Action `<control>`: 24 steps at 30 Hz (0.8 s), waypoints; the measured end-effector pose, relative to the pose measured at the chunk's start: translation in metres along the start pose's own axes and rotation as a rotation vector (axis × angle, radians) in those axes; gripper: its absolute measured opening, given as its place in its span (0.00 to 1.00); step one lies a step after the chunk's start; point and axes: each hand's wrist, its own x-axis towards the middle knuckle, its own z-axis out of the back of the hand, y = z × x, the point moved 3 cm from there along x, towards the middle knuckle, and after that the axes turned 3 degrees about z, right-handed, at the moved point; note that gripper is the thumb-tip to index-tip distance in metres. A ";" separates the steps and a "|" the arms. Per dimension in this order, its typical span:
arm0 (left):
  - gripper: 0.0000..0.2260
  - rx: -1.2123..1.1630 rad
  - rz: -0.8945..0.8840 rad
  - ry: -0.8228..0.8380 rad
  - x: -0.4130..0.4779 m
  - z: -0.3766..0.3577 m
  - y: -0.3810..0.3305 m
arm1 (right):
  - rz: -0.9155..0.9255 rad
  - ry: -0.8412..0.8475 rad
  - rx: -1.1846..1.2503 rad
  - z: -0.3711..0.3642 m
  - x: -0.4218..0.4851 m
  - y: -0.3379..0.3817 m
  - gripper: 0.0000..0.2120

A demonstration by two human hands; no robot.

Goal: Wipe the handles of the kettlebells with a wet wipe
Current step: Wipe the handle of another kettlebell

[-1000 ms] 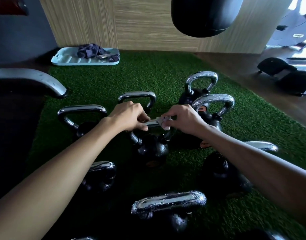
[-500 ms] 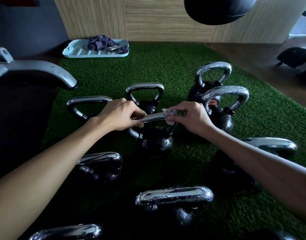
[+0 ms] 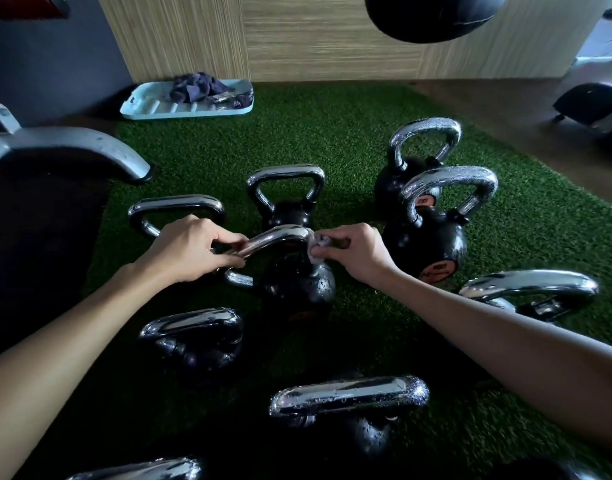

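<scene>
Several black kettlebells with chrome handles stand on green turf. The middle kettlebell (image 3: pixel 297 282) is tilted, its handle (image 3: pixel 276 239) leaning toward me. My left hand (image 3: pixel 190 249) grips the left end of that handle. My right hand (image 3: pixel 358 252) pinches a small crumpled white wet wipe (image 3: pixel 318 247) against the handle's right end. Water drops cover the handle of the nearest kettlebell (image 3: pixel 349 398) and the two at the back right (image 3: pixel 449 183).
A pale blue tray (image 3: pixel 148 107) with a dark cloth lies by the back wall. A grey metal machine foot (image 3: pixel 90 143) and dark base sit at left. A black punching bag (image 3: pixel 432 15) hangs at upper right. Wooden floor borders the turf (image 3: pixel 332 133) on the right.
The middle kettlebell's handle has tipped up and toward me under both hands. The view has shifted closer and a little downward.
</scene>
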 end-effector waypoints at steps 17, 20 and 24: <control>0.19 0.036 -0.104 0.028 0.043 0.002 -0.057 | -0.308 -0.054 -0.038 0.027 -0.011 -0.037 0.15; 0.19 0.039 -0.196 -0.016 0.045 -0.010 -0.089 | -0.308 -0.127 -0.147 0.060 -0.017 -0.038 0.12; 0.19 0.063 -0.217 -0.076 0.047 -0.014 -0.108 | -0.307 -0.272 -0.105 0.080 -0.030 -0.025 0.08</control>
